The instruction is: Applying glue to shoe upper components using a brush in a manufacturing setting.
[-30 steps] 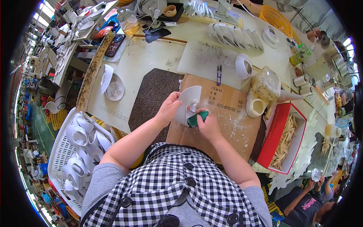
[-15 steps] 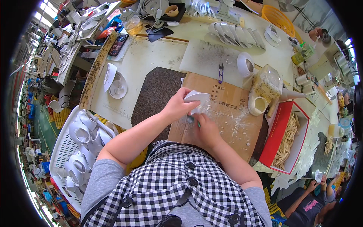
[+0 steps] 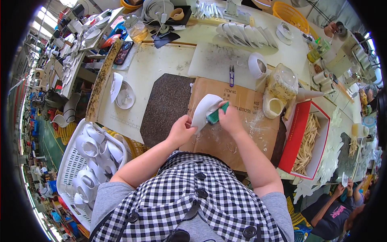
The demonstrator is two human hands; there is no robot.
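Head view: smooth, curved white piece (image 3: 204, 108) pinched by left hand (image 3: 181, 132). Part-hidden green brush (image 3: 215, 116) is gripped by right hand (image 3: 232, 120).

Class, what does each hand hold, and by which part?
The left hand holds the white curved piece near its lower end; the right hand holds a green brush-like tool, exact grip hidden.

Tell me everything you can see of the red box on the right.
The red box looks like stiff card: red outside, white inside, long and open-topped. Pale, thin, wood-like strips lie jumbled in it. It stands at the person's right, beyond the cardboard sheet. Neither the left hand nor the right hand touches it.
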